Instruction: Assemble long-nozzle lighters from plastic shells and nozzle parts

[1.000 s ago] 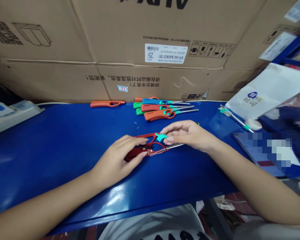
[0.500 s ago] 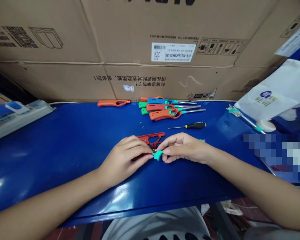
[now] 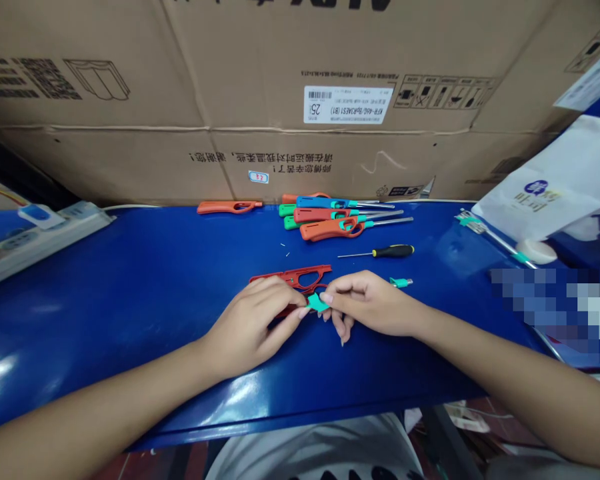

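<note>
A small teal-green plastic piece, which looks like a lighter trigger point(image 3: 317, 303), is pinched between both hands. My left hand point(image 3: 255, 320) grips its left end with thumb and forefinger. From the right, my right hand point(image 3: 373, 300) holds the other end between thumb and index finger, its lower fingers curled loosely below. Just behind the fingers lies a red lighter shell half point(image 3: 285, 275), its trigger loop showing. Another dark red shell part is mostly hidden under my left hand. A green and metal lighter part point(image 3: 400, 283) rests beyond my right wrist.
Several gas lighters point(image 3: 325, 231) lie in a pile at the back, with an orange lighter body point(image 3: 227, 207) to their left. A black-and-yellow screwdriver point(image 3: 394, 251) lies nearer. Behind stands a cardboard box point(image 3: 260, 147). A power strip point(image 3: 55, 233) is left, a white bag point(image 3: 550, 180) right.
The trigger piece has been turned between my fingers. My right hand's lower fingers have dropped, and more of the red shell shows behind my left hand.
</note>
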`<control>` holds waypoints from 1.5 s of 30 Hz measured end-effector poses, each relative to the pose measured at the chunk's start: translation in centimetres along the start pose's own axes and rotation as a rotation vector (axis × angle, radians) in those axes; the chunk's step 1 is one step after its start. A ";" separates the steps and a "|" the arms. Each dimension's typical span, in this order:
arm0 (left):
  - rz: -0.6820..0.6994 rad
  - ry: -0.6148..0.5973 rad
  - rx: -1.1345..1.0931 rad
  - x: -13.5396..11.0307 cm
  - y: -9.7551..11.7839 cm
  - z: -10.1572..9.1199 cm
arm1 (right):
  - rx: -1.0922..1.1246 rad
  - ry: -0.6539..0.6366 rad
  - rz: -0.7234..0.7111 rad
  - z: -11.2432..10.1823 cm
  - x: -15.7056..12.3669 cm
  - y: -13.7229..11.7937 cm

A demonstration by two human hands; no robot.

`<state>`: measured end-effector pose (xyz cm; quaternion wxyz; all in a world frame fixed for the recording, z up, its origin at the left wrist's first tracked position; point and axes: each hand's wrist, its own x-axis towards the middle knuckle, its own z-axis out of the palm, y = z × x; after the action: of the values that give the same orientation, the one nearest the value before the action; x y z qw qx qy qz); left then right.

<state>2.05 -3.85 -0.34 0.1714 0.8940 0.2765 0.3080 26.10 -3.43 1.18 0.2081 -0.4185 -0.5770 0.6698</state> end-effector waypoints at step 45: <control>-0.126 -0.190 0.130 0.2 -0.9 0.2 | -1.180 0.062 -0.543 -3.3 -0.6 0.4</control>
<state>1.93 -3.04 -0.86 0.1573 0.9092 0.3342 0.1922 29.14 -2.01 1.03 0.1219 -0.3208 -0.9270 0.1513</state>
